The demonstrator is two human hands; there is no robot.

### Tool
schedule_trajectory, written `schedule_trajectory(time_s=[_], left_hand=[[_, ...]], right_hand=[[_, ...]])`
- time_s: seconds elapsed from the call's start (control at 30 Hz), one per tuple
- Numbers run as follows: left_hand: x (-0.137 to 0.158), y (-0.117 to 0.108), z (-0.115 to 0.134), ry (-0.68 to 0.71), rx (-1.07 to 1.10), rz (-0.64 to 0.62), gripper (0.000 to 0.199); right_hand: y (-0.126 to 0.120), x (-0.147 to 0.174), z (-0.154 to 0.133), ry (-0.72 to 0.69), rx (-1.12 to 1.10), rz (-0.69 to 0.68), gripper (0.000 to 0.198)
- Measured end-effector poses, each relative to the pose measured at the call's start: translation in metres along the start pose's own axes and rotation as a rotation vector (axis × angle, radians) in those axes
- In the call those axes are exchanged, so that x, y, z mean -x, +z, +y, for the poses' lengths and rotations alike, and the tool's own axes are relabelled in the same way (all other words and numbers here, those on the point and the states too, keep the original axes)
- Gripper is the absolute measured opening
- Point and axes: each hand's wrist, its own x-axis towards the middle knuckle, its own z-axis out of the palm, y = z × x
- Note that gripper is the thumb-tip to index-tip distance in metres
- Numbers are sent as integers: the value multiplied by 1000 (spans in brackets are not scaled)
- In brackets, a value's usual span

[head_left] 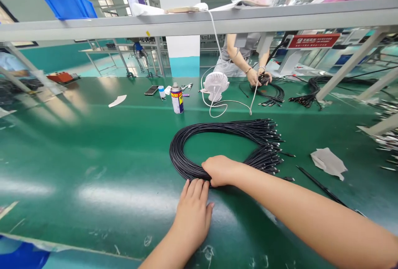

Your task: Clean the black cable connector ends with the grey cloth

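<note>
A thick bundle of black cables (183, 136) lies bent in a U on the green tabletop, its metal-tipped connector ends pointing right. My right hand (219, 170) is closed around the lower arm of the bundle, with the fingertips partly hidden behind the cables. Just left of it, my left hand (194, 207) rests flat with fingers stretched out, the fingertips touching the near edge of the bundle. To the right of the bundle, a single black cable (323, 187) lies apart, partly behind my right forearm.
Beyond the bundle stand a spray can (177, 100) and a small white fan (215, 84) with a looping cord. A phone (151, 90) lies farther left. Across the table a co-worker's hands (258, 77) handle black cables. Paper (328, 163) lies right; a shelf rail (186, 23) spans above.
</note>
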Motion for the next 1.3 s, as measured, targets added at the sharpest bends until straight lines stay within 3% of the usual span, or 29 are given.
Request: schedule_trajectory(time_s=[0.47,0.7,0.87,1.0,1.17,1.3], left_hand=[[2,-4,-3,-33,60,-31,42],[-3,-12,3,-72,126,-117,43],[-15,-27,9,-42,212,-190,55],[-32,-30,15,-21,338,-250,44],[-45,-18,18,-65,390,-233,42],[-46,-9,13,-95,431,-245,26]], right_hand=[[3,-3,16,-85,-104,51,32],[9,-4,24,-105,-174,21,31],[-2,-2,21,-88,-149,-22,40],[-15,1,18,-67,-106,-61,44],[-25,5,12,-26,-59,-74,48],[-27,8,8,-5,-28,-51,50]])
